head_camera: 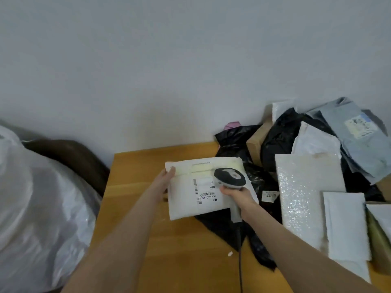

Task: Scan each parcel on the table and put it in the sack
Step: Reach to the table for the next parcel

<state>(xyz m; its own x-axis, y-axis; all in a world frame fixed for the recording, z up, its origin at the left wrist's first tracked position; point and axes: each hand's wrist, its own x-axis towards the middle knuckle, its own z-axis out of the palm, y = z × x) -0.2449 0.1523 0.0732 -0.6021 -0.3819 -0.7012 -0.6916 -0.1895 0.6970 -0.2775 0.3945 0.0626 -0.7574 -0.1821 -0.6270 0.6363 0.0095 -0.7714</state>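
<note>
— Where's the parcel [203, 187]?
— Above the surface [148, 208], left hand [167, 180] fingers pinching its edge.
— And the right hand [237, 194]?
— Fingers curled round the scanner [229, 177], over the label. Sack [31, 208] sits left.

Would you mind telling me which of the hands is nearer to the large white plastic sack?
Left. The left hand grips the white padded envelope at its edge facing the large white plastic sack; the right hand holds the grey barcode scanner farther right.

Sack [38, 208] left of table [135, 166]; parcel pile [317, 166] on table's right side
</note>
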